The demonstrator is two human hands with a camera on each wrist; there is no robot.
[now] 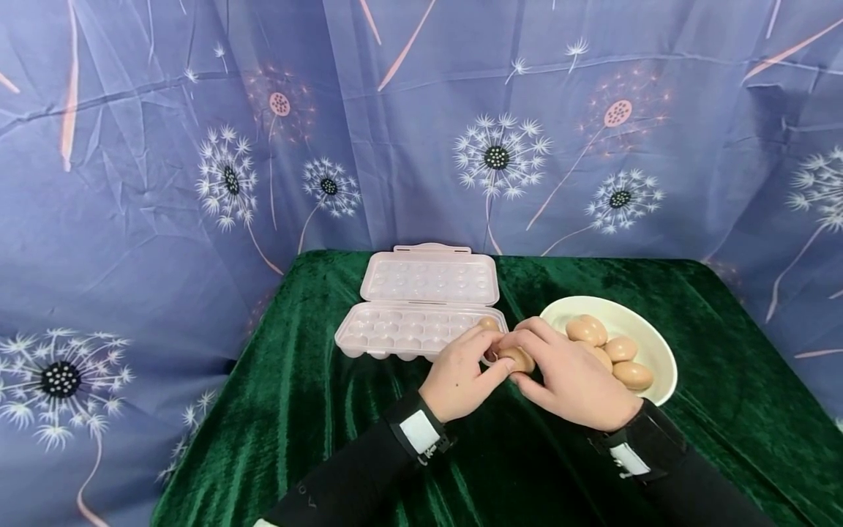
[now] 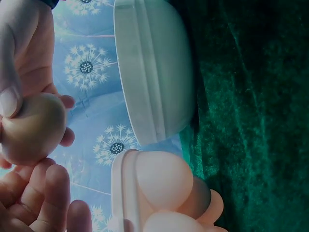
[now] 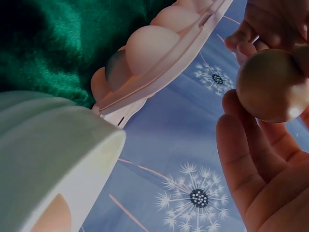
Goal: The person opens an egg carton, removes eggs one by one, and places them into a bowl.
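Observation:
Between the two hands is a brown egg (image 1: 516, 359), held at the near right corner of an open egg carton (image 1: 358, 329). The left hand (image 1: 463, 377) has its thumb and fingers against the egg's left side. From the other side, the right hand (image 1: 573, 373) grips it with curled fingers; its thumb presses the egg (image 2: 36, 128) in the left wrist view. The right wrist view shows the right fingers under the egg (image 3: 273, 87). Another egg (image 1: 489, 323) sits in a carton cup just beyond the left fingertips. The hands partly hide that end of the carton.
A pale bowl (image 1: 665, 351) with several brown eggs (image 1: 620, 349) stands to the right, partly behind the right hand. The carton's raised lid (image 1: 429, 278) leans back from the tray. Dark green velvet cloth (image 1: 296, 410) covers the table, and a blue dandelion-print curtain (image 1: 408, 146) hangs behind.

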